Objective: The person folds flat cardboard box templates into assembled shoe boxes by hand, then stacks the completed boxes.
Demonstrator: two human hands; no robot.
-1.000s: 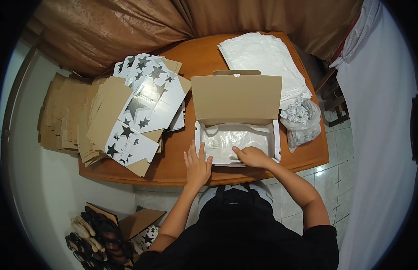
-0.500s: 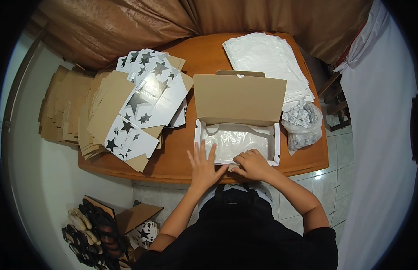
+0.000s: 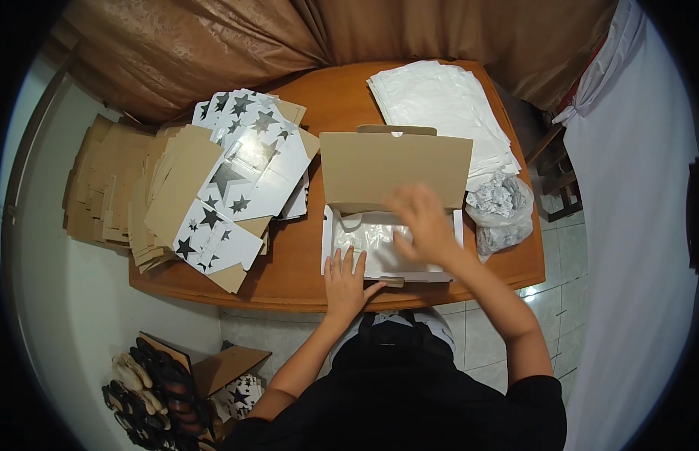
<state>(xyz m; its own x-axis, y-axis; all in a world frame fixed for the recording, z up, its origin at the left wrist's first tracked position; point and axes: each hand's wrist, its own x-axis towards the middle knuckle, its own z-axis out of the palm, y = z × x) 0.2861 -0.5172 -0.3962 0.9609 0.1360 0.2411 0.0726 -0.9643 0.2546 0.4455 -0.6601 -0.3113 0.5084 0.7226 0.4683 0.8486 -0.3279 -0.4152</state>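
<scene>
A cardboard box (image 3: 395, 171) stands near the table's front edge, its brown lid raised and leaning back. White sheeting (image 3: 373, 234) lines the inside. My left hand (image 3: 346, 281) rests at the box's front left corner with fingers spread over the wall and thumb by a small brown flap (image 3: 392, 283) at the front. Above the box's right half hovers my right hand (image 3: 423, 225), blurred by motion, in front of the lid; how its fingers are set is hard to make out. It covers part of the lining.
Flat star-printed cardboard blanks (image 3: 244, 180) and plain brown ones (image 3: 109, 180) are piled at left. A stack of white sheets (image 3: 439, 105) lies at the back right, beside a clear bag of crumpled paper (image 3: 503, 210). Several shoes (image 3: 157, 383) sit low at left.
My right hand has left the front flap and moved up and away over the box. My left hand stays at the front left wall. The view has shifted slightly.
</scene>
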